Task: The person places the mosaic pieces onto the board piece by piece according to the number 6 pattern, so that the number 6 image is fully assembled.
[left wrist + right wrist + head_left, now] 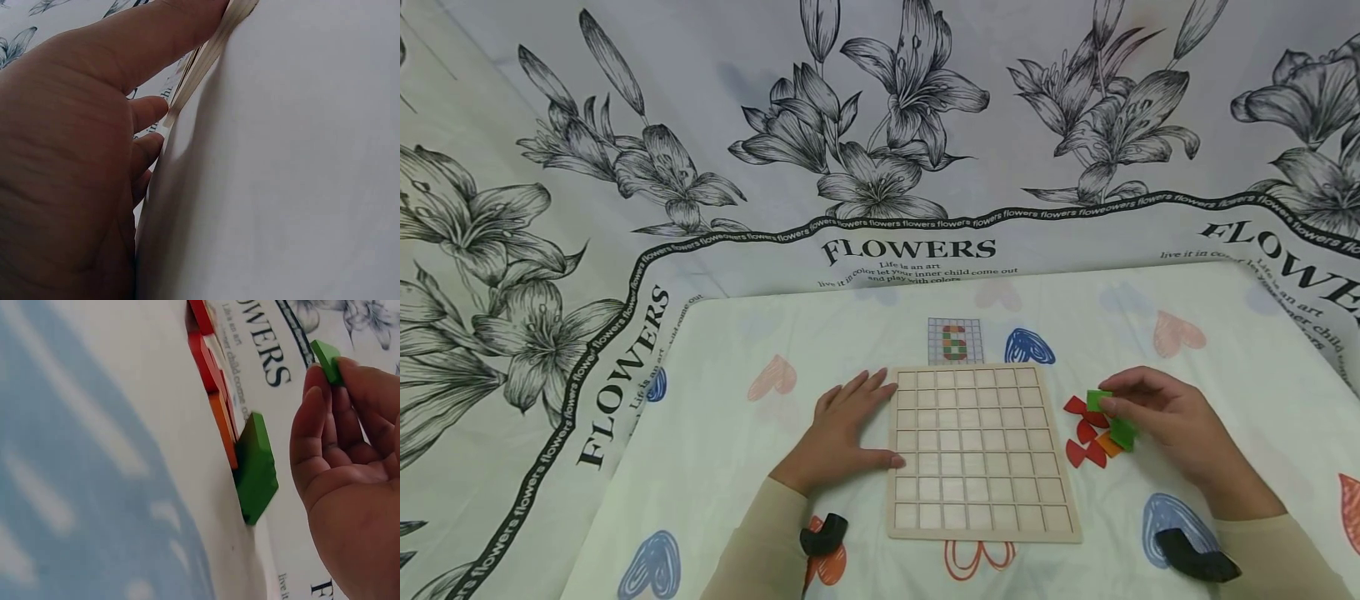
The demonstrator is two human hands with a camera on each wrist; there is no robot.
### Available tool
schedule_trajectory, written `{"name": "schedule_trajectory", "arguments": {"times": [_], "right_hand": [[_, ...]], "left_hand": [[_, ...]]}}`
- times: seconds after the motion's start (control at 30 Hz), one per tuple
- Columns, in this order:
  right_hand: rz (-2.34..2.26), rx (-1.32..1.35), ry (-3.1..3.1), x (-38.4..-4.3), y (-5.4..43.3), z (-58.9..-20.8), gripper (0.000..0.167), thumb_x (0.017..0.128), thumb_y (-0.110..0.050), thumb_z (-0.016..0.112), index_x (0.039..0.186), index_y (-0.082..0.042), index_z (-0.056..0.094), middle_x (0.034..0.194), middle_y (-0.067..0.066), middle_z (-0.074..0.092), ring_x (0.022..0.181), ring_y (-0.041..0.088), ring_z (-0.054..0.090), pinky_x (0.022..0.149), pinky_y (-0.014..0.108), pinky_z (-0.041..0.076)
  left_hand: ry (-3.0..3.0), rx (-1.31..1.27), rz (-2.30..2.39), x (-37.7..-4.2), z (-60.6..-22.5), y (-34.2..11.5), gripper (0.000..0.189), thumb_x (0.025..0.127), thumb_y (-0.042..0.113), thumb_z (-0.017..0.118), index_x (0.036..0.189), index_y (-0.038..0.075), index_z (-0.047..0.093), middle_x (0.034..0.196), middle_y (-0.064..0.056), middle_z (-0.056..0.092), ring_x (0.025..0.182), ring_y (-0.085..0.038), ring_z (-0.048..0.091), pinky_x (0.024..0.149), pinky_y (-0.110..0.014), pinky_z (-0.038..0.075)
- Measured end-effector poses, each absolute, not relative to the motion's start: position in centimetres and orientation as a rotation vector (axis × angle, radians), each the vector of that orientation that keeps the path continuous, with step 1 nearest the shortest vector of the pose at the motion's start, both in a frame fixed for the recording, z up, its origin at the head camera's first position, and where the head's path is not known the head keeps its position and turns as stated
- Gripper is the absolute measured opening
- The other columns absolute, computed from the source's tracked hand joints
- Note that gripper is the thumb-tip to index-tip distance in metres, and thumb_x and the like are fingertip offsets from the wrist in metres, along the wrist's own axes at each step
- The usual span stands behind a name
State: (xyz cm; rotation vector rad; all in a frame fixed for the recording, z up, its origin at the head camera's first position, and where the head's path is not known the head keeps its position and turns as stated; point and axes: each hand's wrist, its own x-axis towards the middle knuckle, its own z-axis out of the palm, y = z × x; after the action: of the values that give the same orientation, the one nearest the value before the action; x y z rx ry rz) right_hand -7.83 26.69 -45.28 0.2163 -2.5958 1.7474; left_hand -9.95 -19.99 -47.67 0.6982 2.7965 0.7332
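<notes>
A square wooden grid board (973,454) lies flat in front of me, its cells bare. My left hand (842,437) is at its left side, thumb and fingertips touching the edge with fingers spread; the left wrist view shows the same hand (75,137) against the board's side (209,59). Between thumb and fingers, my right hand (1176,425) pinches a green square tile (1098,401), held up off the table in the right wrist view. Below it lie red curved-edge tiles (1076,452), an orange tile (1108,445) and another green tile (255,478), which leans tilted on the pile.
Behind the board lies a small gridded pattern card (955,340) with a red, green and orange figure on it. A white cloth (722,467) printed with hearts covers the table. Flower-printed fabric (880,125) hangs along the back and left.
</notes>
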Motion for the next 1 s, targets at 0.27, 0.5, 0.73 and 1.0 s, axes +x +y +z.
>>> {"name": "schedule_trajectory", "arguments": {"times": [0.27, 0.5, 0.73, 1.0], "right_hand": [[1.761, 0.316, -2.625, -7.7, 25.7, -44.6, 0.021, 0.104, -0.001, 0.072, 0.125, 0.003, 0.074, 0.104, 0.009, 0.080, 0.087, 0.022, 0.077, 0.078, 0.022, 0.060], [1.740, 0.467, -2.609, -7.7, 25.0, -44.3, 0.020, 0.103, 0.002, 0.072, 0.122, -0.003, 0.077, 0.105, 0.008, 0.079, 0.087, 0.023, 0.074, 0.076, 0.026, 0.060], [1.764, 0.513, -2.607, -8.0, 23.8, -44.0, 0.017, 0.103, 0.000, 0.074, 0.120, -0.004, 0.077, 0.106, 0.007, 0.077, 0.088, 0.023, 0.073, 0.078, 0.025, 0.060], [1.826, 0.488, -2.577, -8.5, 22.2, -44.0, 0.014, 0.101, -0.001, 0.077, 0.114, -0.006, 0.077, 0.104, 0.012, 0.076, 0.089, 0.024, 0.075, 0.075, 0.028, 0.060]], "left_hand": [[2.797, 0.702, 0.739, -10.0, -47.7, -19.8, 0.105, 0.086, 0.076, 0.077, 0.171, 0.030, 0.039, 0.179, 0.014, 0.019, 0.165, -0.013, 0.007, 0.126, -0.051, 0.005], [2.799, 0.696, 0.725, -10.0, -47.7, -20.0, 0.105, 0.085, 0.077, 0.077, 0.171, 0.031, 0.038, 0.179, 0.015, 0.017, 0.164, -0.012, 0.006, 0.127, -0.050, 0.004], [2.796, 0.697, 0.732, -10.0, -47.7, -20.0, 0.105, 0.085, 0.077, 0.077, 0.171, 0.031, 0.039, 0.179, 0.015, 0.018, 0.164, -0.012, 0.006, 0.126, -0.050, 0.005], [2.789, 0.693, 0.748, -9.9, -47.6, -19.9, 0.105, 0.085, 0.075, 0.078, 0.171, 0.030, 0.039, 0.179, 0.013, 0.019, 0.164, -0.012, 0.006, 0.126, -0.050, 0.004]]}}
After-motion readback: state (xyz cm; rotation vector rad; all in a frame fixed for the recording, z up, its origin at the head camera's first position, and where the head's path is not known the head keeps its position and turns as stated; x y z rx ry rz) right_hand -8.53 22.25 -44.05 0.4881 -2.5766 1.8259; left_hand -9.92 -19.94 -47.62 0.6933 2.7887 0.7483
